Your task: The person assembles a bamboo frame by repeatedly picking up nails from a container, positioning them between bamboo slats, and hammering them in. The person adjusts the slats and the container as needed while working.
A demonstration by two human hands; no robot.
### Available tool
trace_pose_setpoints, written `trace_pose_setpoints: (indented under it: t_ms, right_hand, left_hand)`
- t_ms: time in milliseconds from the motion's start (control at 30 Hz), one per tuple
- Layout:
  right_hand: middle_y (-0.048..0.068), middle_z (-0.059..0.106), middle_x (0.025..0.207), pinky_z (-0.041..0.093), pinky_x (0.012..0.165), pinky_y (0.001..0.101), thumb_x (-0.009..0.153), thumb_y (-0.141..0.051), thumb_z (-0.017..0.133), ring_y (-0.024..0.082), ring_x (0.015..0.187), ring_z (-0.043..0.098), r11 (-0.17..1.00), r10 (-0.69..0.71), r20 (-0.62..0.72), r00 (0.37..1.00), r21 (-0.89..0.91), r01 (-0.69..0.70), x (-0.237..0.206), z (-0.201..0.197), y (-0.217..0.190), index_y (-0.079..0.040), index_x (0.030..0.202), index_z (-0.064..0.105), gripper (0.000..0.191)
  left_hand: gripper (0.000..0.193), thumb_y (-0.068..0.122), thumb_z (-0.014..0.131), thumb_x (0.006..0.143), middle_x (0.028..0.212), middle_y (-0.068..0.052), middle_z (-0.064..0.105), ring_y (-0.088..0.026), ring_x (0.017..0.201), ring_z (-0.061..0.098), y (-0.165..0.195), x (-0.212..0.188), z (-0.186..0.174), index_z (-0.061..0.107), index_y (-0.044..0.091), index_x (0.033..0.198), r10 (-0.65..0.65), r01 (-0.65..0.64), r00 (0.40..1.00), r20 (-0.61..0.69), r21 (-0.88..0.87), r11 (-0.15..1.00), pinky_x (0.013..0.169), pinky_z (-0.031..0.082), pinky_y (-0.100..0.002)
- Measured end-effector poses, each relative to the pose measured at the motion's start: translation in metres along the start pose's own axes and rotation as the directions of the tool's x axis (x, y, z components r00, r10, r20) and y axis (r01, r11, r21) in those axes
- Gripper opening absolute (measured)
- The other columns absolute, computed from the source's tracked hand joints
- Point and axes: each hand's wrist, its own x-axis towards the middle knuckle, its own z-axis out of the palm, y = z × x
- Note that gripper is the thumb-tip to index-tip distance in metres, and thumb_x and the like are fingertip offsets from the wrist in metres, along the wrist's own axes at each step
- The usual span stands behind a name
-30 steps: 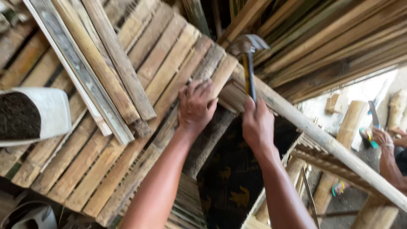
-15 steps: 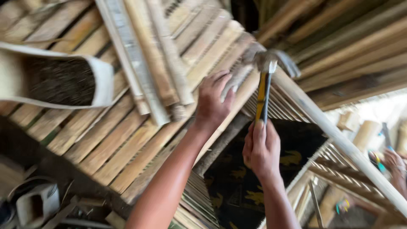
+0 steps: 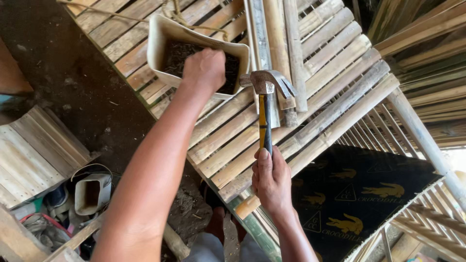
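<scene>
1. Gripping the black and yellow handle near its lower end, the fingers (image 3: 264, 167) of the right hand (image 3: 273, 183) are clenched around the hammer (image 3: 266, 104), with the thumb laid up along the handle.
2. The hammer is held upright, its steel claw head at the top, above the bamboo slat panel (image 3: 310, 92).
3. The left hand (image 3: 205, 69) is sunk knuckles-up into a cream container (image 3: 160, 36); its fingers are hidden inside, so it cannot be told whether they are clenched or released.
4. Dark, loose contents are seen inside the container, which rests on the slat panel just left of the hammer head.
5. A bundle of narrow strips (image 3: 276, 43) is laid along the panel, passing behind the hammer head.
6. A black sheet (image 3: 359, 194) printed with yellow crocodile figures is seen below the panel, to the right of the right forearm.
7. A thick bamboo pole (image 3: 422, 140) is seen slanting down the right side.
8. A second, smaller cream container (image 3: 92, 194) is seen on the dirt floor (image 3: 68, 82) at lower left, beside a short curved slat piece (image 3: 34, 155).
</scene>
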Motion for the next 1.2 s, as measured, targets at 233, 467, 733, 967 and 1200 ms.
trace_pose_setpoints:
  t_ms: [233,467,733,967,1200]
  right_hand:
    - [-0.004,0.047,0.059,0.037,0.038,0.0241,0.105,-0.038,0.048,0.005,0.043,0.042,0.992,-0.04,-0.063,0.997,-0.121,0.032,0.001,0.028,0.002,-0.005,0.096,0.056,0.035]
    - [-0.004,0.047,0.058,0.036,0.038,0.0229,0.107,-0.037,0.049,0.004,0.044,0.043,0.98,-0.099,-0.036,0.994,-0.18,0.091,-0.028,0.011,0.015,-0.003,0.092,0.054,0.037]
    - [-0.003,0.046,0.058,0.034,0.036,0.0223,0.105,-0.034,0.048,0.004,0.041,0.041,1.0,-0.009,-0.09,0.996,-0.026,0.006,-0.06,-0.015,0.025,-0.002,0.097,0.056,0.034]
    - [-0.002,0.046,0.057,0.035,0.035,0.0224,0.105,-0.035,0.047,0.004,0.04,0.041,0.999,0.033,-0.018,0.999,0.012,-0.033,-0.096,-0.072,0.05,-0.002,0.097,0.055,0.035]
    - [0.002,0.051,0.051,0.036,0.038,0.0271,0.104,-0.033,0.05,0.008,0.04,0.046,0.944,0.134,0.068,0.989,-0.313,-0.106,-0.135,-0.129,0.091,-0.004,0.091,0.058,0.033]
  left_hand:
    - [0.014,-0.005,0.064,0.088,0.1,-0.026,0.073,-0.038,0.09,0.073,-0.012,0.0,0.01,0.072,-0.002,0.099,0.039,-0.045,0.996,-0.083,-0.074,0.996,0.076,0.06,-0.047]
    - [0.012,-0.005,0.06,0.089,0.091,-0.02,0.073,-0.031,0.078,0.072,0.012,-0.028,0.008,0.07,-0.003,0.096,-0.008,0.015,0.997,0.072,-0.099,0.995,0.068,0.06,-0.045]
    - [0.015,-0.003,0.062,0.085,0.083,-0.016,0.074,-0.027,0.077,0.074,0.044,-0.084,-0.004,0.074,-0.001,0.094,0.074,0.002,0.9,0.43,-0.176,0.984,0.073,0.059,-0.043]
    - [0.014,0.004,0.066,0.09,0.084,-0.012,0.074,-0.026,0.075,0.073,0.073,-0.146,0.035,0.078,0.008,0.095,0.034,-0.041,0.999,-0.028,-0.306,0.951,0.072,0.059,-0.043]
    - [0.018,0.003,0.069,0.097,0.086,-0.014,0.075,-0.022,0.07,0.071,0.091,-0.201,0.062,0.07,0.001,0.114,-0.179,-0.009,0.872,-0.455,-0.382,0.924,0.061,0.058,-0.036]
